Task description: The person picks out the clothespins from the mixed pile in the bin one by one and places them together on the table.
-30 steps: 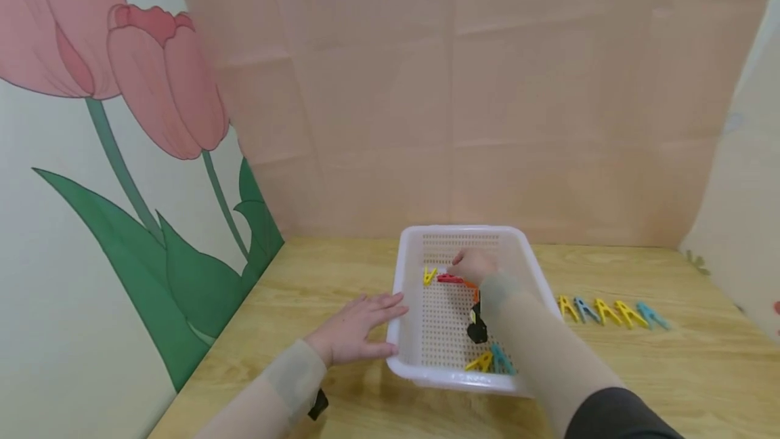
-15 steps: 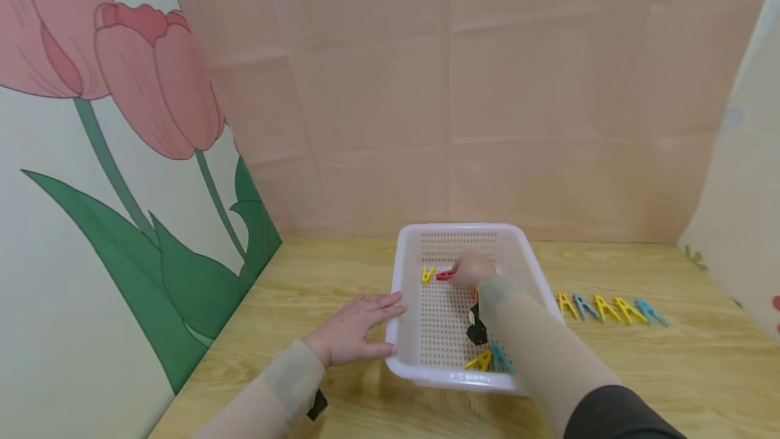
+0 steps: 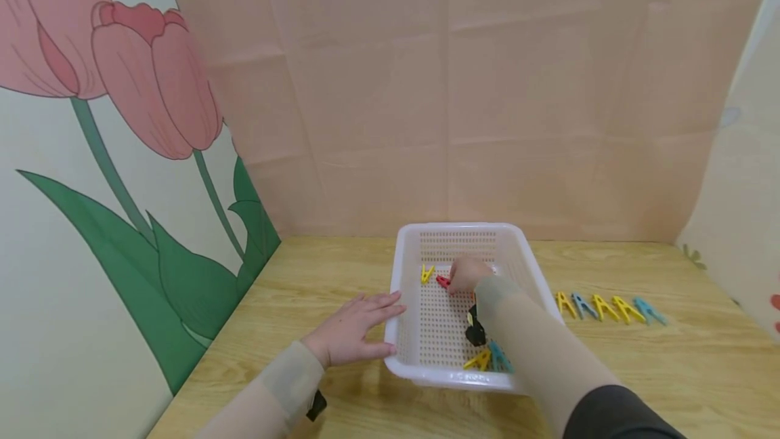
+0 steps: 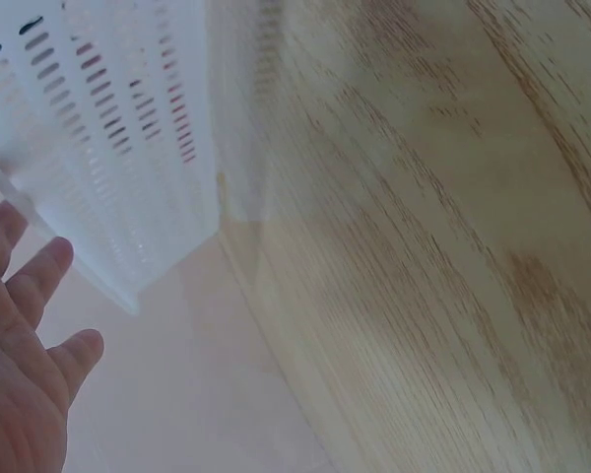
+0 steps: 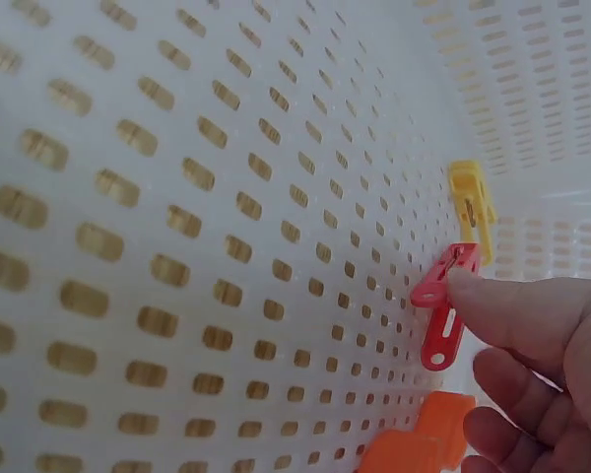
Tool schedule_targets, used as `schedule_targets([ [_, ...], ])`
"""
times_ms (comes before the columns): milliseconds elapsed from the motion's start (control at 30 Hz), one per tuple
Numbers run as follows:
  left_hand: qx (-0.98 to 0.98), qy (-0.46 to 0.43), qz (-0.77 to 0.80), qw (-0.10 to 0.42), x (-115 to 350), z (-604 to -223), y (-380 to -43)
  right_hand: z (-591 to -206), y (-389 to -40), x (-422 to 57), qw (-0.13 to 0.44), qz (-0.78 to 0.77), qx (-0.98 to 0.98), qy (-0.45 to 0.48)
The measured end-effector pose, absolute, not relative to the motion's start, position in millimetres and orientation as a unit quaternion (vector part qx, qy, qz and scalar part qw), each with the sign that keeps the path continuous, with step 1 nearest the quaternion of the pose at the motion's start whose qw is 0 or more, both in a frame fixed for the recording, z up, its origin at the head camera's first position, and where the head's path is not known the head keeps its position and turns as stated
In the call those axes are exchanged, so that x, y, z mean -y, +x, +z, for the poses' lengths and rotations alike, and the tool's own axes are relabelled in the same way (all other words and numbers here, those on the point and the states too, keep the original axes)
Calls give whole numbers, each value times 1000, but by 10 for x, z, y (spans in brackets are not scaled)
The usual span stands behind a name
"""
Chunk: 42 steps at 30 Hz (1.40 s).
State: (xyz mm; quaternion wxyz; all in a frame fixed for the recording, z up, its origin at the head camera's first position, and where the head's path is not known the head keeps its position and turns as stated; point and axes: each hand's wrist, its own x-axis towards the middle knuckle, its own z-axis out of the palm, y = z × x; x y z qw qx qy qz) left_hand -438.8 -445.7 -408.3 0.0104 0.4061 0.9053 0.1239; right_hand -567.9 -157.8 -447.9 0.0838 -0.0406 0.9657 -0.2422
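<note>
My right hand (image 3: 470, 274) is down inside the white plastic basket (image 3: 399, 249). In the right wrist view its thumb lies on a red clothespin (image 5: 445, 296), and the other fingers are curled and partly hidden. A yellow clothespin (image 5: 471, 202) rests just beyond the red one, and an orange piece (image 5: 419, 434) lies under the curled fingers. My left hand (image 3: 356, 330) is spread at the basket's left rim, fingertips right at the edge. From the left wrist view, that hand's fingers (image 4: 41, 281) look relaxed beside the slotted wall.
Near the basket's front wall lie a yellow clothespin (image 3: 479, 360) and a blue clothespin (image 3: 501, 358). To the right, several yellow and blue clothespins (image 3: 603, 308) stand in a row on the wooden table (image 3: 682, 371). A brown sheet (image 3: 487, 120) hangs behind.
My right hand has shifted slightly and closed in on the red clothespin, which has turned from lying sideways to slanting. The left hand has stayed at the rim.
</note>
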Motion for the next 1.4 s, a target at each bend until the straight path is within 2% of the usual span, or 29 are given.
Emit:
schedule_targets([
  [267,-905,405,131,19,4482,-4077,-4369,-4558,-5695,1604,118,-220,-968,-15],
  [667,-903,409,133,21,4516,-4078,-4351,-4577,-5656,1632,111,-188,-976,-20],
  [833,-902,411,134,20,4531,-4079,-4337,-4528,-5611,1649,116,-239,-964,-14],
  [1400,-898,418,139,20,4558,-4067,-4314,-4380,-5541,1629,63,-418,-906,-3],
])
